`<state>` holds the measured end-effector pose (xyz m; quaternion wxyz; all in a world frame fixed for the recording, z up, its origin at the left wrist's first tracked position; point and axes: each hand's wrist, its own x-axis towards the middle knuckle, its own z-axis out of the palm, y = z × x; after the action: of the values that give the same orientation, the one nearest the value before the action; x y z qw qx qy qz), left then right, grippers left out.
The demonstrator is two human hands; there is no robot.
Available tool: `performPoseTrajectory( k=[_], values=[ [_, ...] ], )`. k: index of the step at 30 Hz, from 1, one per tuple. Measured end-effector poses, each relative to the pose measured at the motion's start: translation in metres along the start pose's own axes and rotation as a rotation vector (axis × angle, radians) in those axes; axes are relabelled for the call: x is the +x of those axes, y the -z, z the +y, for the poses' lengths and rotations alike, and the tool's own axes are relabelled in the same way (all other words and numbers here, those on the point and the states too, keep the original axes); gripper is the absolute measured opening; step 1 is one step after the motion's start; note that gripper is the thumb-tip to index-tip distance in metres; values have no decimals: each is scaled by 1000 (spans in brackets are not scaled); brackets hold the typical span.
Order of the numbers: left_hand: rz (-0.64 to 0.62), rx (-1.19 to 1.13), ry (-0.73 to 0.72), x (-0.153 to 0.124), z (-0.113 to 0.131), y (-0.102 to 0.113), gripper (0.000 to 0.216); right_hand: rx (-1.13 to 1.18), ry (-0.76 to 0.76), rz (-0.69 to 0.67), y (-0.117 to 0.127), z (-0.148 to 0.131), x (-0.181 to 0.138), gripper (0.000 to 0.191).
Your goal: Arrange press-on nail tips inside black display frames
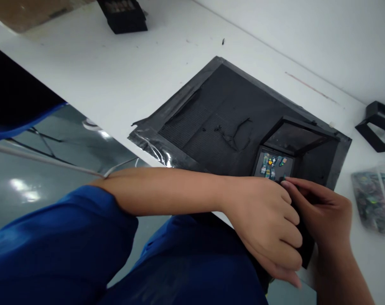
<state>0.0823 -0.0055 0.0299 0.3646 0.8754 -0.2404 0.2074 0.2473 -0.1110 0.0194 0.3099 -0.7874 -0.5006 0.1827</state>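
Note:
A black box (290, 162) with a windowed lid (295, 137) stands raised open on the black mat. Several small, colourful decorated pieces (268, 169) lie inside, mostly teal with yellow and orange spots; their kind is too small to tell. My right hand (325, 207) is at the box's near edge, thumb and forefinger pinched on a small teal piece. Just left of it, my left hand (268, 224) is curled into a fist, back upward, covering the near part of the box. Whatever its fingers hold is hidden.
The black mat (205, 123), with taped edges and dark scraps, lies on a white table (141, 72). At right are a clear tub (373, 199) of small packets and a black frame-like stand (376, 127). Another black box (124, 17) stands at the back left.

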Motion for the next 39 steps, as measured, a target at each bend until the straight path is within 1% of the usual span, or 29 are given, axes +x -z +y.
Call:
performPoseTrajectory(
  k=[2,6,13,17,20,23,25,28,34,37,39],
  values=[
    [-20,-18,23,2,2,3,62,7,10,-46,5,0,1,38],
    [-12,-5,36,5,4,6,61,17,43,-119,13,3,1,33],
    [-43,35,44,5,5,6,59,-10,146,-75,4,3,4,28],
    [-54,30,57,5,6,4,60,-25,194,-99,1,3,3,24],
    [-54,9,58,5,7,1,61,-22,263,-115,0,3,3,22],
    [-73,-9,58,7,8,-1,63,-39,363,-110,-3,3,3,20],
    [-94,-26,63,9,8,-3,65,-50,419,-90,-4,1,3,19],
    [-101,-62,60,10,7,-6,67,-69,447,-63,-5,-1,3,18],
    [-31,-58,43,7,6,-7,71,-130,482,41,-5,-2,-3,20],
    [39,-25,15,6,6,-8,71,-154,551,140,-1,-4,-8,22],
    [85,0,-3,6,6,-8,70,-154,596,243,10,-2,-12,30]
  ],
)
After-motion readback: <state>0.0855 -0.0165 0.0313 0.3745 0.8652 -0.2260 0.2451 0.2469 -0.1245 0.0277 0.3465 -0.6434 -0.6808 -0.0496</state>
